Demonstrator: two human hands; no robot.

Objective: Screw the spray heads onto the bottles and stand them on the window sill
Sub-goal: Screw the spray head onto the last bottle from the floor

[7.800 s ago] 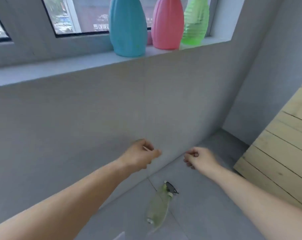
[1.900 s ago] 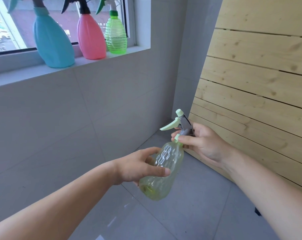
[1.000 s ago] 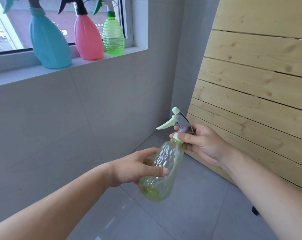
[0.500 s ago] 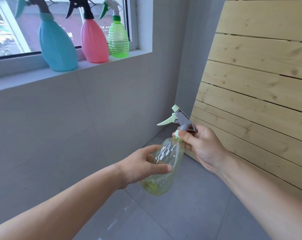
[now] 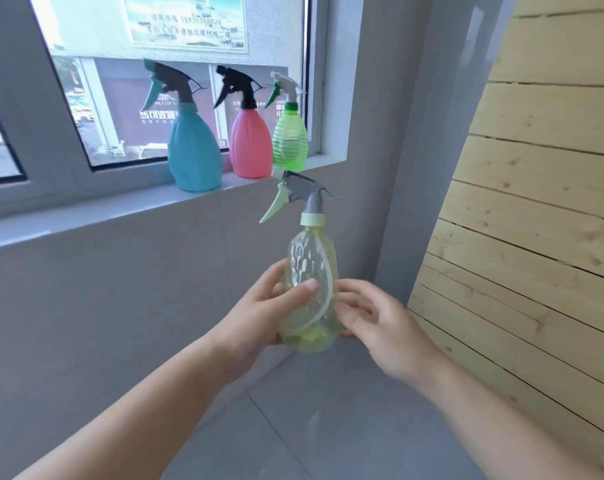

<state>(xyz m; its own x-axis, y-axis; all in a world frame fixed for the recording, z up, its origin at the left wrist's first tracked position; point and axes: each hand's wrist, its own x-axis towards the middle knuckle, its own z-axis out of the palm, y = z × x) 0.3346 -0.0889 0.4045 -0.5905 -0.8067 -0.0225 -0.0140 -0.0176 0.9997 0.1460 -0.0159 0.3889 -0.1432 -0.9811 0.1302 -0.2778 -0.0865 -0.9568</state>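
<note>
Left hand (image 5: pixel 259 317) grip clamped on the pale yellow-green clear plastic bottle (image 5: pixel 311 289), upright in mid-air below the grey window sill (image 5: pixel 86 216), grey spray head (image 5: pixel 300 195) on. Right hand (image 5: pixel 380 327) open, fingertips at the bottle's base. Blue, pink, green spray bottles (image 5: pixel 193 147) stand on the sill.

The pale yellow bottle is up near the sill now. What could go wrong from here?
The left hand alone grips the pale yellow bottle; the right hand is open beside it, so it might slip. The window sill end right of the green bottle looks tight; the blue bottle has more room to its left.
</note>
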